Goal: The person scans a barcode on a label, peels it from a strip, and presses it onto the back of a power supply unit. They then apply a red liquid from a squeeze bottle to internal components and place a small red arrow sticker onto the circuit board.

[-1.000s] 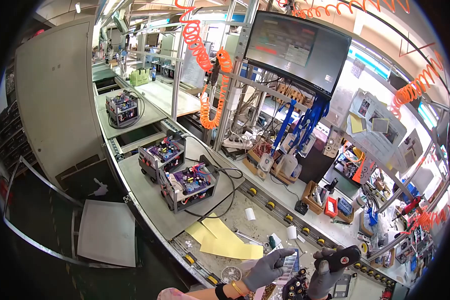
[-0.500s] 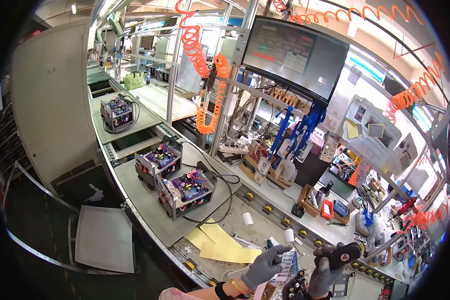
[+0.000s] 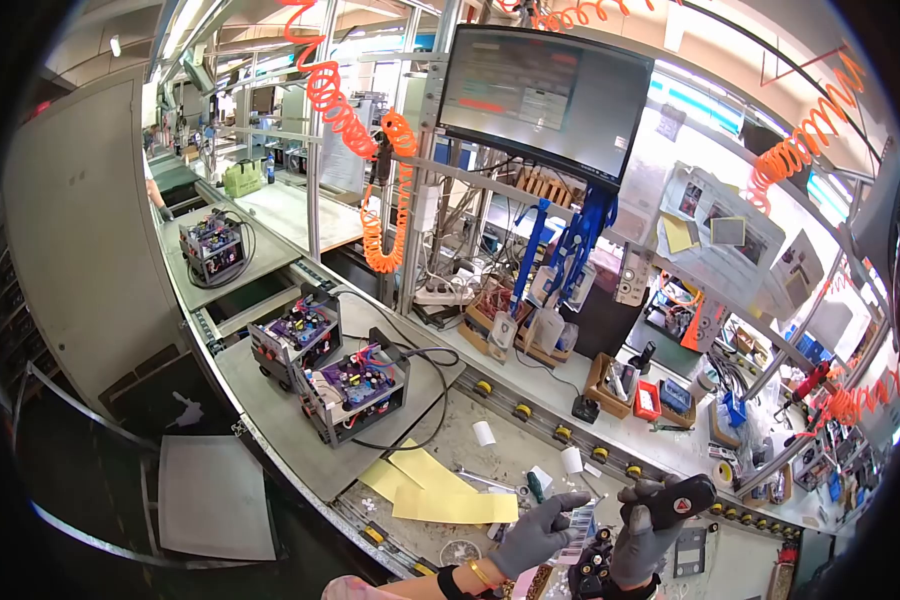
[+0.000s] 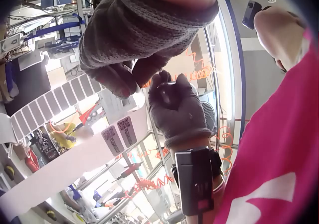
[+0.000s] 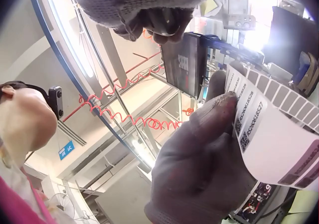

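Note:
My gloved left hand (image 3: 530,542) pinches a strip of white barcode labels (image 3: 576,528) between thumb and fingers. In the right wrist view the printed codes on the labels (image 5: 253,109) show clearly, and the strip curls away from the fingertips. My gloved right hand (image 3: 638,552) grips a black handheld barcode scanner (image 3: 684,502) with a red triangle mark. Scanner and labels are side by side, a short gap between them. The left wrist view shows the strip (image 4: 55,185) hanging in long bands, with the right hand (image 4: 179,112) beyond.
Yellow sheets (image 3: 450,505) and a green-handled screwdriver (image 3: 535,487) lie on the bench beside the left hand. Two open electronic units (image 3: 355,395) stand on a board to the left. Small boxes (image 3: 610,385) line the shelf beyond rollers; a monitor (image 3: 545,100) hangs above.
The head view has turned right, so the scene shifts left. Another person's arm now shows beside the far unit. Both hands keep their holds, nearly in place.

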A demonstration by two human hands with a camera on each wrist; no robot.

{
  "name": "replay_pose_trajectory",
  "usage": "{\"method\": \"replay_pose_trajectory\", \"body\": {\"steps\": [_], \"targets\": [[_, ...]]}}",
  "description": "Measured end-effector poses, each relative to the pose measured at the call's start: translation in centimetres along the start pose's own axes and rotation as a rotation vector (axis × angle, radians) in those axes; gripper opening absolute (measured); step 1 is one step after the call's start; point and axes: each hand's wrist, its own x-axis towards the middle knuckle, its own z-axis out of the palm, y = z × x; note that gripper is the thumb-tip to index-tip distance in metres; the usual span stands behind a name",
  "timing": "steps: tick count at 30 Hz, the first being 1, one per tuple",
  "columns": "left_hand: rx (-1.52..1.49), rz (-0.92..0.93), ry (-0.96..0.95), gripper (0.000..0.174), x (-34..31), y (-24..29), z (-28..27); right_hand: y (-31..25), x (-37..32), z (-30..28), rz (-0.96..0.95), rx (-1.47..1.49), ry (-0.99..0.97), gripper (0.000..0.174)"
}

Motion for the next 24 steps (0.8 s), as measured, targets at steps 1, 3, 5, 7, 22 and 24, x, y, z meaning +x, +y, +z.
{"method": "replay_pose_trajectory", "body": {"steps": [1,3,5,7,22,24], "targets": [[0.000,-0.019,-0.019,0.059,0.1,-0.1,0.1,0.2,0.0,-0.2,-0.006,0.007,0.002,0.072],[0.030,0.026,0.005,0.058,0.2,0.6,0.5,0.8,0.2,-0.5,-0.011,0.030,0.007,0.069],[0.213,0.144,0.037,0.055,0.3,2.0,0.7,1.7,0.3,-1.1,0.006,0.044,0.033,0.066],[0.114,0.020,0.007,0.053,0.6,0.8,0.7,1.4,0.4,-0.8,0.042,0.018,0.055,0.057],[0.044,-0.048,-0.010,0.049,1.8,1.4,2.9,3.2,0.4,-2.3,-0.040,0.274,-0.071,0.059],[0.034,-0.025,-0.004,0.049,1.8,1.2,3.1,3.0,0.4,-2.2,-0.018,0.255,-0.048,0.064]]}}
